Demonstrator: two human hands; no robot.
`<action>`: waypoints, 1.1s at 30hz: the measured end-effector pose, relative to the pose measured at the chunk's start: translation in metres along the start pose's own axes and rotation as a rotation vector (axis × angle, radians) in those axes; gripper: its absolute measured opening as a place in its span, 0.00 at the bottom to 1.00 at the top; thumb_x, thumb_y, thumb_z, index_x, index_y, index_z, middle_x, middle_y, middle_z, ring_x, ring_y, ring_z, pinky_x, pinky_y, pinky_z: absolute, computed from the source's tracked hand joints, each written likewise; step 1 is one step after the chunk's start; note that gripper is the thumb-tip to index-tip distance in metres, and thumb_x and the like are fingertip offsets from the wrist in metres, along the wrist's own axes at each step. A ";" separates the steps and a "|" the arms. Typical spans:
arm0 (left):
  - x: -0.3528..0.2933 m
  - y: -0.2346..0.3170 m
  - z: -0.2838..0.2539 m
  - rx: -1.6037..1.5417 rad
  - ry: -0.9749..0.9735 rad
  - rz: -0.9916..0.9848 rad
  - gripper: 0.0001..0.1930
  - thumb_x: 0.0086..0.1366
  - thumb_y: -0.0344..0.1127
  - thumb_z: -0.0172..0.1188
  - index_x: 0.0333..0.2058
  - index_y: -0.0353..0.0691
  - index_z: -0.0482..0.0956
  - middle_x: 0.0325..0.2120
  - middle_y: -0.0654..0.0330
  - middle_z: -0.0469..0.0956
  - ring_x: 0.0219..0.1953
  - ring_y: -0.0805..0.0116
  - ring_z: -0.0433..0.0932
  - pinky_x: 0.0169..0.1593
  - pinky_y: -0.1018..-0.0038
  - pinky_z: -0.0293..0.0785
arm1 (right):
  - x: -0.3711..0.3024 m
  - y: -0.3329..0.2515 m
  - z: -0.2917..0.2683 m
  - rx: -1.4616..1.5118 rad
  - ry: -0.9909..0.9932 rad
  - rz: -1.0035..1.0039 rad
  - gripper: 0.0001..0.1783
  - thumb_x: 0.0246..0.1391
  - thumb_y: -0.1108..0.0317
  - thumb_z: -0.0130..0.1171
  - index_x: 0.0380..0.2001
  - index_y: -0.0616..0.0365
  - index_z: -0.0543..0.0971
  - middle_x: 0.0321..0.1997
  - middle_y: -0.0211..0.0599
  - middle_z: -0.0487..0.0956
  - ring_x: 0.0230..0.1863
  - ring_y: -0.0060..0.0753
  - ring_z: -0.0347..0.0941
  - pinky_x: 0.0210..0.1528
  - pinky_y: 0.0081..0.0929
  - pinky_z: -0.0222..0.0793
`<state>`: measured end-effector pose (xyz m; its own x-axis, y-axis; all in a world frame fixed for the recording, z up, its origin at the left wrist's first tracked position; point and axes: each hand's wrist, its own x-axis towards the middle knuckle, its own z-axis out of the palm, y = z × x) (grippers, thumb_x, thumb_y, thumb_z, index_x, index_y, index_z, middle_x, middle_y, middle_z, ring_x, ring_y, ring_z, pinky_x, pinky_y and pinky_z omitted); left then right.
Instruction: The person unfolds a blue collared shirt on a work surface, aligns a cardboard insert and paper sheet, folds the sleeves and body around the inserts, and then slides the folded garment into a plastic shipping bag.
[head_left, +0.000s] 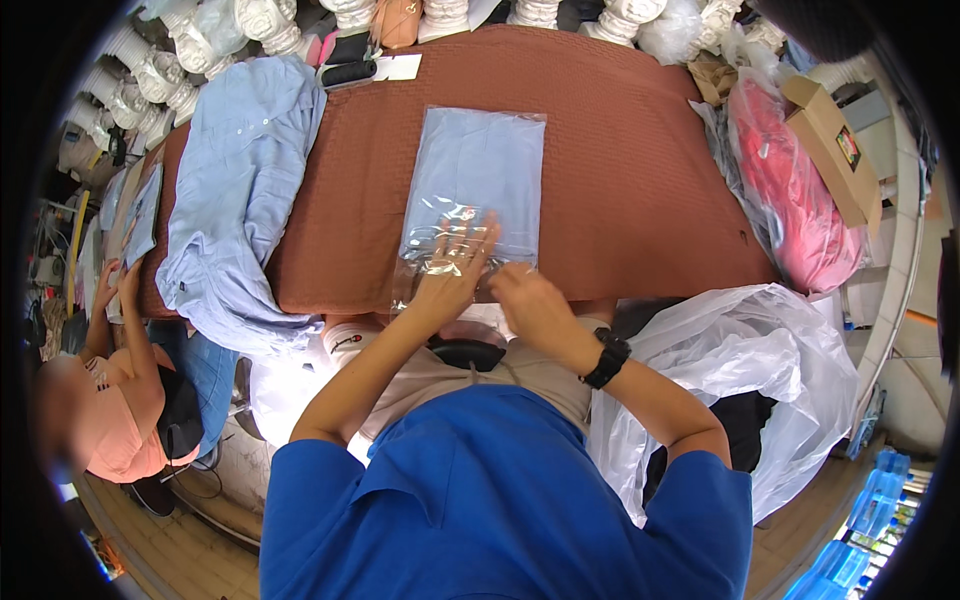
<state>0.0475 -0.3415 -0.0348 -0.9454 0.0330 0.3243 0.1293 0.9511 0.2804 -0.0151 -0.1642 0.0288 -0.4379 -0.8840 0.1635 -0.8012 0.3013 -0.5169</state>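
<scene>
A folded light-blue shirt [482, 165] lies inside a clear plastic bag [408, 285] at the middle of the brown cloth. My left hand [455, 270] rests flat on the lower part of the bag, its fingers stretched out and slightly spread over the shiny film. Close beside it, at the bag's lower right corner, my right hand [535, 305] is closed with curled fingers; what they grip, if anything, is hidden. A black watch sits on my right wrist.
The brown cloth [640, 180] covers the table. A loose light-blue shirt [245, 170] drapes over its left side. Red garments in plastic [785, 180] and a cardboard box [830, 150] stand right. White plastic sheeting [740, 350] lies low right. A co-worker [130, 400] sits left.
</scene>
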 end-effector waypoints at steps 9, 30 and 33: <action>-0.041 -0.012 -0.018 0.097 0.051 -0.248 0.35 0.66 0.31 0.55 0.70 0.38 0.57 0.73 0.50 0.48 0.74 0.40 0.45 0.73 0.46 0.43 | -0.016 -0.015 0.040 -0.247 -0.024 -0.140 0.26 0.51 0.67 0.64 0.52 0.67 0.73 0.57 0.51 0.71 0.54 0.49 0.69 0.55 0.40 0.70; 0.017 -0.017 0.006 0.040 0.057 -0.050 0.23 0.61 0.31 0.60 0.56 0.40 0.73 0.56 0.54 0.69 0.56 0.51 0.69 0.56 0.56 0.65 | -0.020 -0.023 0.041 -0.278 -0.052 -0.050 0.39 0.52 0.48 0.66 0.57 0.67 0.71 0.64 0.54 0.68 0.63 0.54 0.63 0.64 0.47 0.60; 0.021 -0.015 0.006 -0.027 0.031 -0.054 0.17 0.61 0.29 0.58 0.50 0.40 0.74 0.51 0.54 0.70 0.52 0.51 0.69 0.53 0.53 0.64 | -0.020 -0.026 0.036 -0.289 -0.028 -0.049 0.39 0.50 0.47 0.67 0.56 0.66 0.72 0.63 0.53 0.68 0.62 0.53 0.64 0.63 0.46 0.62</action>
<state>0.0238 -0.3530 -0.0370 -0.9414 -0.0281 0.3361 0.0871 0.9425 0.3226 0.0290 -0.1677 0.0090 -0.3879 -0.9082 0.1571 -0.9057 0.3440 -0.2478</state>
